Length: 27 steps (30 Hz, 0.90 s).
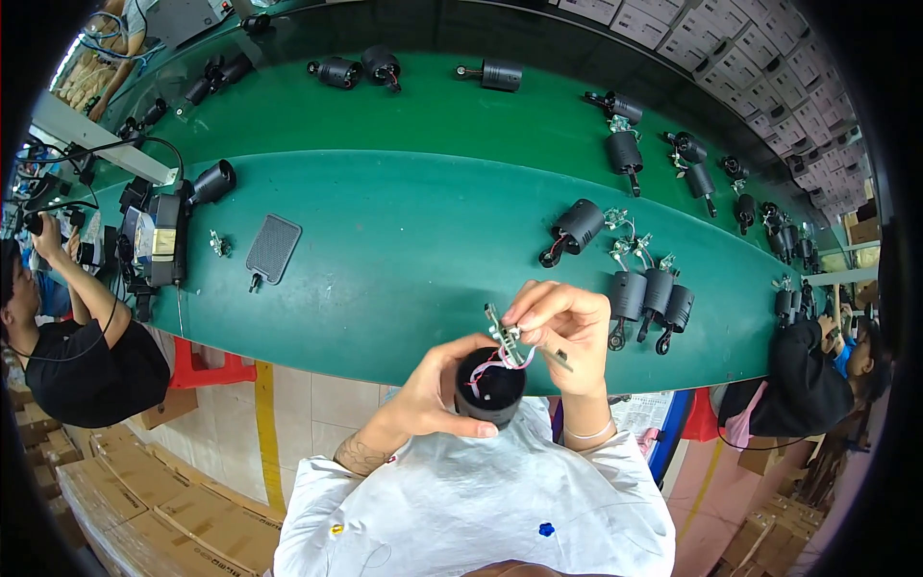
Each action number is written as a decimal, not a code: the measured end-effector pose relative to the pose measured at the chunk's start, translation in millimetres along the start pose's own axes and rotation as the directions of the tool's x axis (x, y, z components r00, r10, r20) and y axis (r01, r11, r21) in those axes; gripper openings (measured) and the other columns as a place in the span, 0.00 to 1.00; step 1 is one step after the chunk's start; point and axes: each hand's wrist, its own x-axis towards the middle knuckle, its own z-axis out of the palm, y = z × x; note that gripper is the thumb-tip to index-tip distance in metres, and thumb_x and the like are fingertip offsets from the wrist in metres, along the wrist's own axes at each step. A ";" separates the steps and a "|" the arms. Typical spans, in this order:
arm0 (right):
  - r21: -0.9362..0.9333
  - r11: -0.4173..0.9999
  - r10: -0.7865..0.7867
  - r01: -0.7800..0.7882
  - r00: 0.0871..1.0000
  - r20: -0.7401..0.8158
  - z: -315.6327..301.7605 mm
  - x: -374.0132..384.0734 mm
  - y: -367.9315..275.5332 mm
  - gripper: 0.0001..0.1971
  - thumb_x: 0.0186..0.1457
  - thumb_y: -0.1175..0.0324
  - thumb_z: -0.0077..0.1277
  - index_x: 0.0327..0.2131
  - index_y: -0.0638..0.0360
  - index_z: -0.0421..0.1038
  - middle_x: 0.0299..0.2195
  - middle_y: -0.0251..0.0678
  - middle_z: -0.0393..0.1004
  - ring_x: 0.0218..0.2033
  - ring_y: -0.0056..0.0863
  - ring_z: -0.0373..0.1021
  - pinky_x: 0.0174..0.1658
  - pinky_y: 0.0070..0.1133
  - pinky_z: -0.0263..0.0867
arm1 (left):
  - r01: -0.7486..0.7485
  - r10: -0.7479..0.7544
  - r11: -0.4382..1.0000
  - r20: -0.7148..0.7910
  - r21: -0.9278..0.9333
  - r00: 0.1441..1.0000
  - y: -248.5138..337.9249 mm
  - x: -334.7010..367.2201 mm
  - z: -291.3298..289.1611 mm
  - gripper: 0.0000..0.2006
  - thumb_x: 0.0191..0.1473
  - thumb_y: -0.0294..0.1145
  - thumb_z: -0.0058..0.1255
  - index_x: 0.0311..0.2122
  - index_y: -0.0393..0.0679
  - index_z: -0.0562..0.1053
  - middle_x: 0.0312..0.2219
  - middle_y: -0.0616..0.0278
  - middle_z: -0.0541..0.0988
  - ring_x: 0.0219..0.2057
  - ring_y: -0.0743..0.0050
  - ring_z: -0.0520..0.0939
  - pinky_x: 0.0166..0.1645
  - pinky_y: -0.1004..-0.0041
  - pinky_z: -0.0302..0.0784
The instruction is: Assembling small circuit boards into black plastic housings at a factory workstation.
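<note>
My left hand (432, 392) is wrapped round a black cylindrical housing (489, 409), its open mouth facing up. Above that mouth, my right hand (565, 327) pinches a small green circuit board (504, 332) between thumb and fingers. Red and white wires (488, 366) run from the board down into the housing. A small dark piece (561, 359) shows by my right palm; what it is I cannot tell. On the bench to the right stand several similar black housings (627, 294), with boards wired to their ends.
The green bench (385, 260) carries a grey mesh-faced plate (274, 249), a loose circuit board (219, 243) and a black fixture (159, 240) at left. More housings (501, 75) lie on the green far strip (423, 120). People sit at both sides. Cartons (163, 490) are stacked lower left.
</note>
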 end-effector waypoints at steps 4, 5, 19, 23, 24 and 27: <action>-0.057 0.991 -0.118 0.121 0.992 0.050 -2.9 2.1 3.5 0.04 0.44 0.81 0.59 0.23 0.63 0.75 0.26 0.43 0.77 0.26 0.25 0.69 0.29 0.17 0.65 | 0.058 -0.027 0.885 0.073 -0.461 0.997 8.1 4.3 13.7 0.44 0.22 0.24 0.73 0.50 0.39 0.61 0.38 0.60 0.74 0.38 0.71 0.75 0.45 0.74 0.69; -0.074 0.984 -0.156 0.161 0.985 0.070 -3.3 2.5 4.0 0.04 0.44 0.81 0.59 0.23 0.63 0.75 0.26 0.44 0.77 0.26 0.25 0.70 0.29 0.17 0.65 | 0.082 -0.029 0.800 0.098 -0.594 0.995 8.8 4.7 14.8 0.43 0.22 0.24 0.73 0.49 0.39 0.61 0.38 0.60 0.74 0.38 0.72 0.75 0.45 0.74 0.69; -0.086 0.982 -0.134 0.165 0.948 0.289 -2.6 7.1 -5.3 0.04 0.41 0.83 0.58 0.20 0.63 0.77 0.23 0.42 0.78 0.22 0.25 0.70 0.26 0.15 0.66 | -0.072 0.064 0.994 0.100 0.085 0.993 9.9 -0.3 -17.7 0.44 0.18 0.23 0.73 0.48 0.39 0.63 0.38 0.64 0.72 0.38 0.74 0.73 0.46 0.76 0.67; -0.206 0.949 -0.161 0.239 0.927 0.338 -1.0 5.6 -4.9 0.04 0.40 0.84 0.57 0.21 0.63 0.78 0.25 0.42 0.79 0.22 0.25 0.70 0.26 0.15 0.67 | -0.017 0.019 0.999 0.036 -0.050 0.999 21.3 -2.6 -6.2 0.42 0.18 0.22 0.72 0.47 0.39 0.64 0.37 0.65 0.73 0.38 0.75 0.73 0.46 0.76 0.66; -0.256 0.927 -0.172 0.274 0.918 0.358 -0.2 4.9 -4.9 0.05 0.39 0.84 0.57 0.21 0.63 0.78 0.25 0.41 0.79 0.23 0.25 0.70 0.27 0.15 0.67 | -0.003 0.003 0.991 0.006 -0.132 1.000 23.4 -2.9 -2.6 0.41 0.18 0.21 0.72 0.46 0.39 0.65 0.36 0.65 0.73 0.38 0.75 0.73 0.46 0.77 0.66; -0.333 0.881 -0.194 0.337 0.898 0.395 2.1 3.9 -5.8 0.05 0.39 0.84 0.56 0.22 0.63 0.78 0.26 0.40 0.79 0.23 0.25 0.70 0.27 0.15 0.67 | -0.042 0.035 0.988 -0.049 -0.148 0.998 20.4 -1.2 -1.2 0.38 0.20 0.21 0.71 0.45 0.38 0.67 0.36 0.65 0.74 0.37 0.76 0.73 0.45 0.76 0.66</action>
